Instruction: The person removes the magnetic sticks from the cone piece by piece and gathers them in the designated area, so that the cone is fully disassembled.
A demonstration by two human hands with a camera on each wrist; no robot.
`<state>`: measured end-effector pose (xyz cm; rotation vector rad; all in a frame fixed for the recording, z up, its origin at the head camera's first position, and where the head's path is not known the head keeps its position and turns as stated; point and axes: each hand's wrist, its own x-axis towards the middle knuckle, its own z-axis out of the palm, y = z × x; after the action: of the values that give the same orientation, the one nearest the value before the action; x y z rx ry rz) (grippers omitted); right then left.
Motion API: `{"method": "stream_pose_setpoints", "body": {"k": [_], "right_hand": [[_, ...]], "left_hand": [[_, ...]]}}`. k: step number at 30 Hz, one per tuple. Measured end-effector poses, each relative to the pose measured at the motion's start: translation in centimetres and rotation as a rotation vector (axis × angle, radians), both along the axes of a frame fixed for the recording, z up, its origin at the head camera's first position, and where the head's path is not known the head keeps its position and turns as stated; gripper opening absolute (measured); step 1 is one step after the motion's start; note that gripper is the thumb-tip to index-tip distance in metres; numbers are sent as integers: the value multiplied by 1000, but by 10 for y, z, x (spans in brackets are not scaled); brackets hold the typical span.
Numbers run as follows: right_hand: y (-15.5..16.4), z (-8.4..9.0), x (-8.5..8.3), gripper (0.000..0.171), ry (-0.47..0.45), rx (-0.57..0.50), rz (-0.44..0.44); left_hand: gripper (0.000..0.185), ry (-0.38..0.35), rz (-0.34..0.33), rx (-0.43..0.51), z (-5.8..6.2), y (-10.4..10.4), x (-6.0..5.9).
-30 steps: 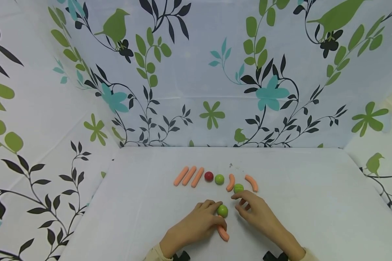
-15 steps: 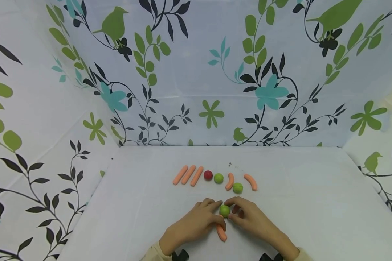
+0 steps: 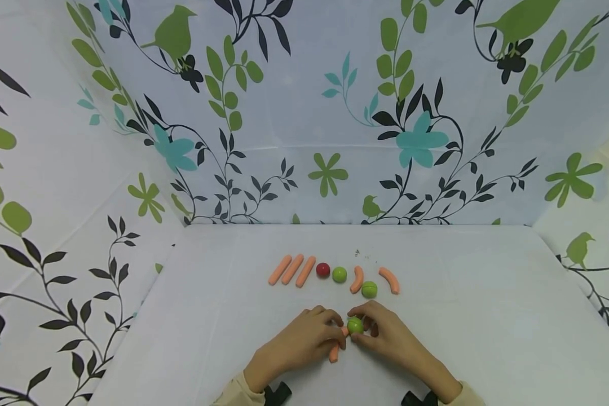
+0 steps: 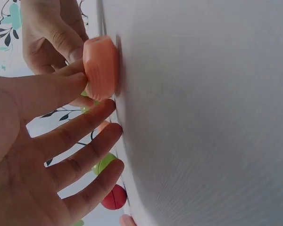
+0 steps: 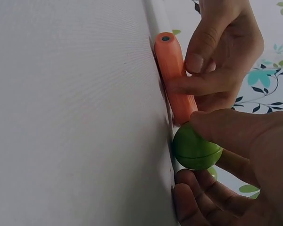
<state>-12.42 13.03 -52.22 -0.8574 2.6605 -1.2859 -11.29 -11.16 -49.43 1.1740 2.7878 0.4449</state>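
1. The left hand (image 3: 296, 347) pinches a short orange plastic sausage (image 3: 334, 352) between thumb and forefinger, holding it against the white tabletop (image 3: 487, 316); its other fingers lie straight.
2. The right hand (image 3: 388, 338) grips a small green plastic ball (image 3: 355, 325) between thumb and curled fingers, pressing it against the sausage's far end, near the table's front edge.
3. The step in hand looks like joining the ball to the sausage's tip. The next move probably calls for steady pressure from both hands along the sausage's length, so that the round ball does not slip off sideways.
4. Counted left to right along the back row: three straight orange sausages (image 3: 292, 270) lying side by side, one red ball (image 3: 323, 269), one green ball (image 3: 339, 274), one curved orange sausage (image 3: 357, 279), another green ball (image 3: 369, 289), and a second curved orange sausage (image 3: 389, 280).
5. With the held pieces, that makes six sausages, three green balls and one red ball.
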Motion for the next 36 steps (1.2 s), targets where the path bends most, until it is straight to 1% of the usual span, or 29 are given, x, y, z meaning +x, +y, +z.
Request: {"method": "stream_pose_setpoints", "body": {"k": [6,9,13,16,19,21,23,26,30,32,36], "right_hand": [[-1,-3,6,30,7,19,7],[-2,-4,9,32,-5,39,2],[-2,-6,11,35,-31,66,4],[-2,-7,11,35,-62,97,11],[0,-7,9,33,-104,121,17],[1,-7,9,31,-128,131,16],[3,-5,7,31,-133,133,9],[4,-3,5,29,-112,125,-7],[2,-2,1,30,-59,99,-10],[-1,-2,-2,32,-17,89,-15],[-12,1,-7,35,46,77,-47]], "left_hand": [[6,-37,32,50,-3,4,4],[6,-60,48,77,-4,6,7],[10,-90,55,111,-5,6,11],[12,-166,57,136,-6,4,13],[13,-247,73,143,-7,0,14],[12,-281,83,138,-8,-2,13],[12,-286,90,133,-8,-4,11],[12,-295,98,136,-5,-5,6],[11,-289,122,120,3,-8,2],[9,-256,141,91,8,-12,0],[9,-167,187,21,17,-21,-3]]}}
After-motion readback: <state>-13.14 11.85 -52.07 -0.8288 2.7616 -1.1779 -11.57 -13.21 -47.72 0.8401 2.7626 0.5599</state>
